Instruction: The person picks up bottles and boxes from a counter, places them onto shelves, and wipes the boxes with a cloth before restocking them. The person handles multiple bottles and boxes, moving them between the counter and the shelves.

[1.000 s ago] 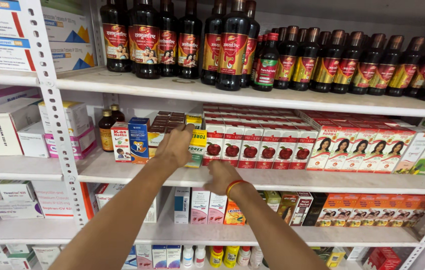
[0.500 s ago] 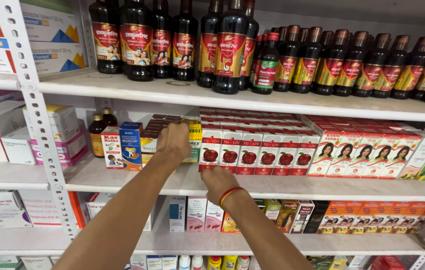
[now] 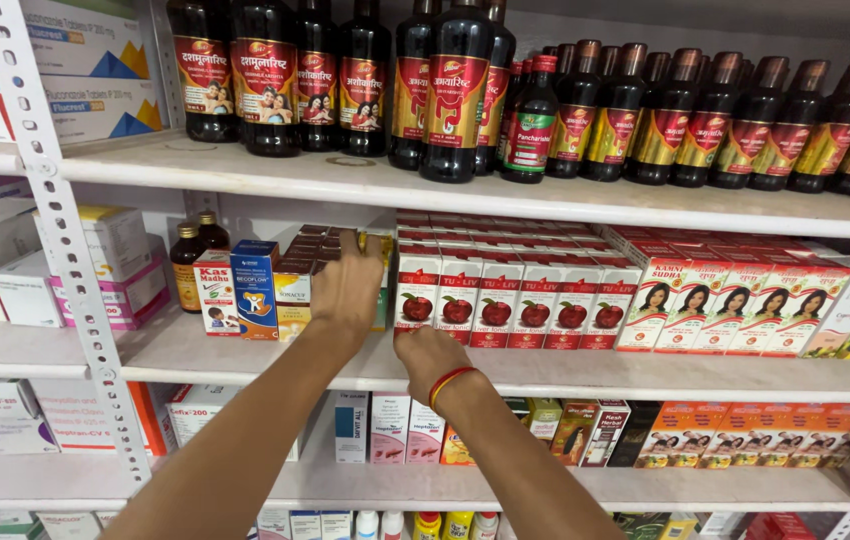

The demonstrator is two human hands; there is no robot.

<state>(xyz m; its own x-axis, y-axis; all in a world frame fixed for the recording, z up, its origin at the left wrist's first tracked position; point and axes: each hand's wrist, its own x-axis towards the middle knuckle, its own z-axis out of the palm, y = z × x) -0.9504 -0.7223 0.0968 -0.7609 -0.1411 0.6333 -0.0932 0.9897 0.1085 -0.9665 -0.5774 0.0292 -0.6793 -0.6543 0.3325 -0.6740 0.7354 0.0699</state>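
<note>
left hand [image 3: 347, 283] now covering yellow-green box [image 3: 382, 280], fingers wrapping it.

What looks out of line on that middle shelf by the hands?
Nothing is spilled or broken. The yellow-green box behind the left hand sits alone between neat rows; the right hand rests at the shelf edge below the apple-picture cartons.
</note>
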